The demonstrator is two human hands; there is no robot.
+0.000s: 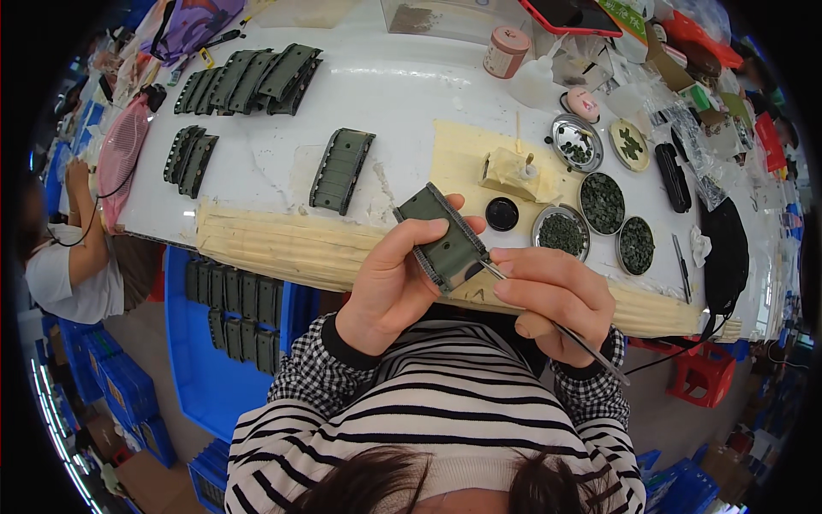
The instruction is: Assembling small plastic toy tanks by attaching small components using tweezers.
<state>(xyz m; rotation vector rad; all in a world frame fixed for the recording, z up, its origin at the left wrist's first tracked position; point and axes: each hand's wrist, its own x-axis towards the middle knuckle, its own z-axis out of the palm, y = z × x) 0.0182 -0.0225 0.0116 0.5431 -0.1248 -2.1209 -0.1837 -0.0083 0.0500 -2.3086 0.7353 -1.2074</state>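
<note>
My left hand (381,287) grips a dark green plastic model part (447,248) with toothed, ribbed long edges, tilted above the table's front edge. Thumb and fingers close on it from both sides. In my right hand (561,295) is a pair of metal tweezers (589,347), its tip touching the part's right end. Whether the tip pinches a small piece is too small to tell. Another such green part (342,171) lies alone on the table ahead. Beyond my right hand stands a round tin (536,242) of small dark green pieces, near a small black round dish (502,214).
More green parts (248,81) lie in rows at the back left. Several round tins of green bits and a beige block (514,174) stand to the right. Below left, a blue crate (190,360) holds similar parts. At far left sits another person (77,257).
</note>
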